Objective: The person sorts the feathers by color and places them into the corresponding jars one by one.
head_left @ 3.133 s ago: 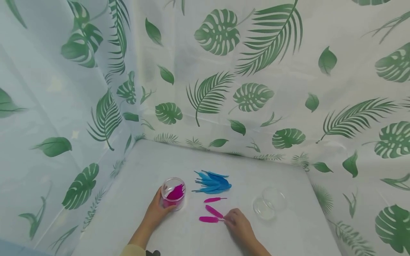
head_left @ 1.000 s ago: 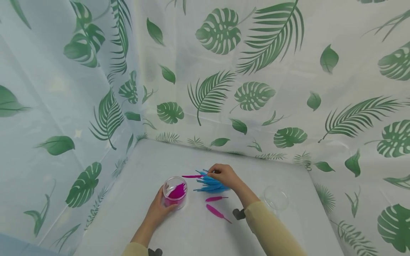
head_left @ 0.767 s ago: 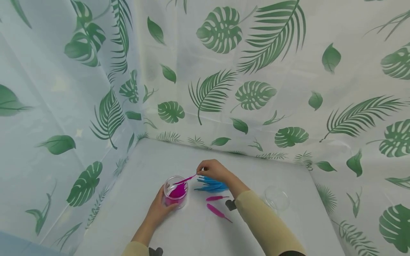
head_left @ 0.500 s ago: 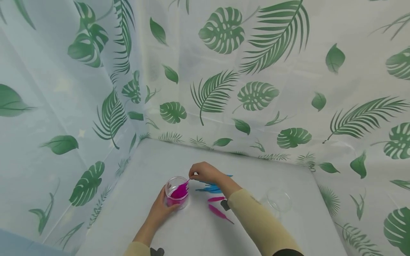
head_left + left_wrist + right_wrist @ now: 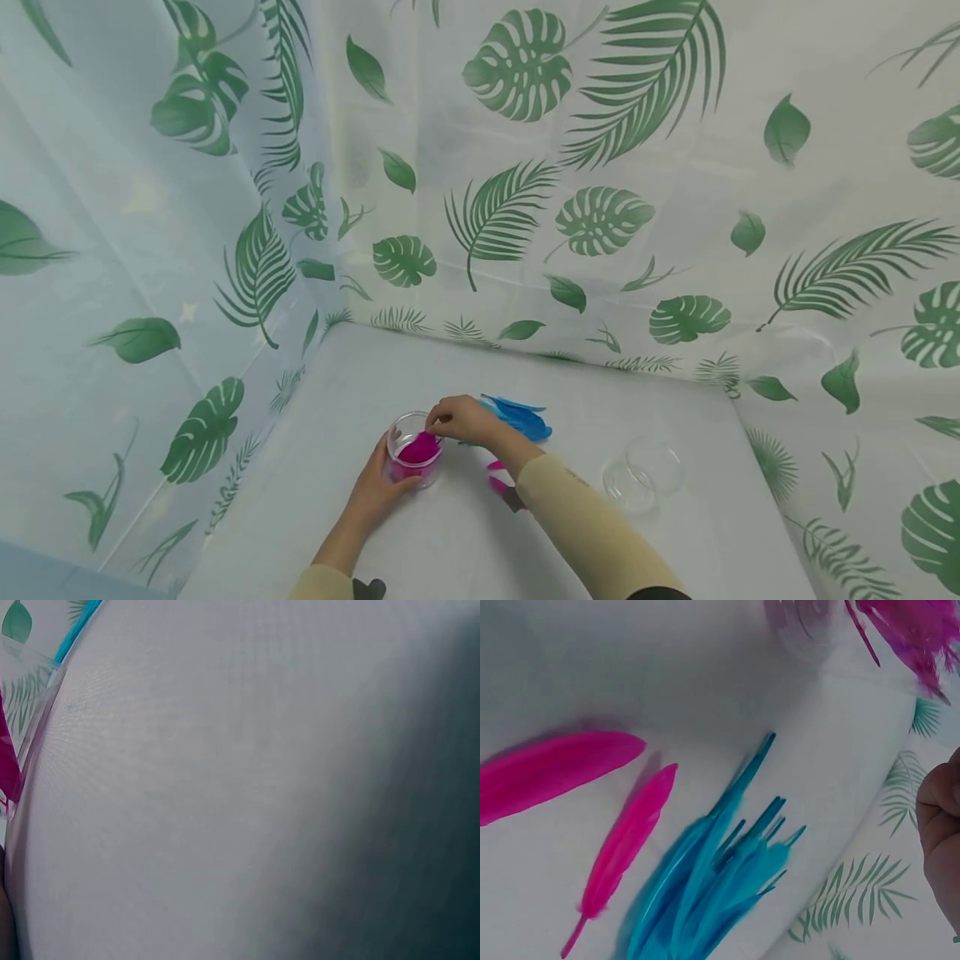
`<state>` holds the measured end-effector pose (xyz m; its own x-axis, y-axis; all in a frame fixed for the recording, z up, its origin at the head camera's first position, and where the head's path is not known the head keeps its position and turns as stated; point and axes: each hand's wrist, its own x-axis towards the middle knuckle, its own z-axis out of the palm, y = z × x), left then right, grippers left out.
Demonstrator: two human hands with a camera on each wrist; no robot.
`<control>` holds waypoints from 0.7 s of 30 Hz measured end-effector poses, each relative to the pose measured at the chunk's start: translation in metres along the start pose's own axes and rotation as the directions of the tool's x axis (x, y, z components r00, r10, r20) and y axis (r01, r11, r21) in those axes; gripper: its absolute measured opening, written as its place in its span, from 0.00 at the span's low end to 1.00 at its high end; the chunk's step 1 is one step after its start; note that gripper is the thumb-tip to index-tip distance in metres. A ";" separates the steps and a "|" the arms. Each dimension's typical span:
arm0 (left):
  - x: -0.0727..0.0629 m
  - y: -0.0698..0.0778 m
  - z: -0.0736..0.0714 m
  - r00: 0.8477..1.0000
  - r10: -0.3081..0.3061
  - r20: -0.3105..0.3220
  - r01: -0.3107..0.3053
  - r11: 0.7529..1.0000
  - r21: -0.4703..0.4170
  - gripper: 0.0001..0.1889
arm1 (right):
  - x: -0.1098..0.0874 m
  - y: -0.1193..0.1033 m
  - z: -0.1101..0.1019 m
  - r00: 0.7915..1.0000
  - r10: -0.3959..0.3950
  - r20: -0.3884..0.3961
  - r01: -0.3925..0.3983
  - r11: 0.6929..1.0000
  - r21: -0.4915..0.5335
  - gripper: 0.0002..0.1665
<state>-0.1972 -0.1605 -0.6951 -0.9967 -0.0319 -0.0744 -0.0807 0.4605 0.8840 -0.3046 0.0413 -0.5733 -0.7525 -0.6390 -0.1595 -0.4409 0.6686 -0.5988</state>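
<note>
My left hand (image 5: 377,479) grips a clear round jar (image 5: 415,482) on the white table, thumb in front and fingers round its left side. Magenta feathers (image 5: 418,448) lie inside the jar, bunched towards its right side; they also show at the top right of the right wrist view. At the jar's right rim, my right hand (image 5: 461,419) pinches a magenta feather by its quill end, the vane down among the others. Two loose magenta feathers, one broad (image 5: 562,769) and one slim (image 5: 622,847), lie on the table, partly hidden by the right forearm in the head view.
A pile of blue feathers (image 5: 521,417) lies just behind the right wrist. Two clear round lids or dishes (image 5: 655,466) overlap on the table's right side. Leaf-printed sheeting (image 5: 525,242) hangs along the table's back and sides.
The right hand picked up one magenta feather from the table, carried it over the blue feathers to the jar and lowered it inside. The left hand kept its hold on the jar.
</note>
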 end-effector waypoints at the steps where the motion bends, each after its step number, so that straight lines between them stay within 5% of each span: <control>1: 0.000 0.000 0.000 1.000 0.000 0.000 0.000 1.000 0.000 0.59 | 0.000 -0.001 0.001 1.000 0.012 0.002 -0.012 1.000 0.003 0.03; 7: 0.001 0.000 0.002 1.000 -0.003 0.009 0.003 1.000 0.004 0.59 | -0.005 -0.002 0.000 1.000 0.025 -0.001 -0.025 1.000 0.020 0.08; 11: 0.002 0.001 0.003 1.000 0.001 0.007 -0.001 1.000 0.003 0.60 | -0.019 0.009 -0.008 0.996 0.030 -0.083 -0.028 0.999 0.026 0.11; 21: 0.000 0.002 0.001 1.000 -0.005 -0.003 0.005 1.000 0.020 0.60 | -0.097 0.070 -0.029 0.968 0.177 -0.177 -0.160 0.981 0.105 0.14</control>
<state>-0.1971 -0.1587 -0.6935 -0.9963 -0.0368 -0.0775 -0.0857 0.4779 0.8742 -0.2764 0.1614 -0.5773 -0.8933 -0.4328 -0.1212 -0.2608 0.7187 -0.6446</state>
